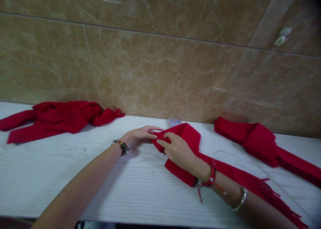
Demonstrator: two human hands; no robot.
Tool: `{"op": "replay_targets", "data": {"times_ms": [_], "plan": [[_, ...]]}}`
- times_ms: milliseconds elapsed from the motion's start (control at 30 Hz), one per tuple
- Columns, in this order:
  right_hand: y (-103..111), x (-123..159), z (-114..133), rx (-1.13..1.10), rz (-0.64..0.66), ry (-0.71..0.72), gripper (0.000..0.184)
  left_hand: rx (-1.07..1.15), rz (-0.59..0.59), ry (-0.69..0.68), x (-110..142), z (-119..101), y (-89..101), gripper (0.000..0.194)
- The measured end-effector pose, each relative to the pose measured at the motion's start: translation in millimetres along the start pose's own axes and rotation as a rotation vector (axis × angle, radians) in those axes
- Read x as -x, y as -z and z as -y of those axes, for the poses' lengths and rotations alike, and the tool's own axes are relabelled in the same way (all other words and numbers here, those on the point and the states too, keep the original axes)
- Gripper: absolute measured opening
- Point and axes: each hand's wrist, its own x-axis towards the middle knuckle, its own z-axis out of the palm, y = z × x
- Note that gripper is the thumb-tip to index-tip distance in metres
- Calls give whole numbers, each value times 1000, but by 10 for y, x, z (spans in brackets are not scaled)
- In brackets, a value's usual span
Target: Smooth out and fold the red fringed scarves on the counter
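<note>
A red fringed scarf (187,135) lies folded on the white table, its tasselled tail running toward the lower right. At its left tip, my left hand (142,133) grips the cloth between thumb and fingers. My right hand (178,150) rests over the folded part, fingers bent and closed on the fabric near that same tip. Part of the fold beneath my right hand and wrist is hidden.
A crumpled red scarf (65,117) lies at the left; another, folded around itself (260,142), lies at the right. Behind my scarf, a small flat card-like object (175,122) sits against the marble-patterned wall (160,72). The white table (120,192) ends at a front edge.
</note>
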Motion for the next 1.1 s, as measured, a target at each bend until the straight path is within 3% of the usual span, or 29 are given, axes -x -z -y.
{"op": "replay_targets", "data": {"times_ms": [100, 267, 367, 500, 767, 900, 1100], "plan": [[-22, -23, 73, 137, 26, 120, 20, 6, 7, 2, -12, 4, -28, 65], [-37, 2, 142, 157, 98, 155, 23, -36, 14, 52, 25, 10, 9, 72], [-26, 16, 189, 203, 109, 181, 24, -91, -15, 22, 26, -3, 9, 60], [-62, -39, 226, 292, 46, 199, 16, -214, -78, -19, 1, -15, -12, 40], [-117, -61, 101, 282, -23, 168, 14, -81, 2, 9, 8, 22, 8, 55], [-83, -60, 171, 300, -1, 276, 18, -208, -28, -30, -15, 45, 27, 44], [-207, -135, 208, 376, -74, 258, 21, -273, -45, -2, -46, 66, 26, 34]]}}
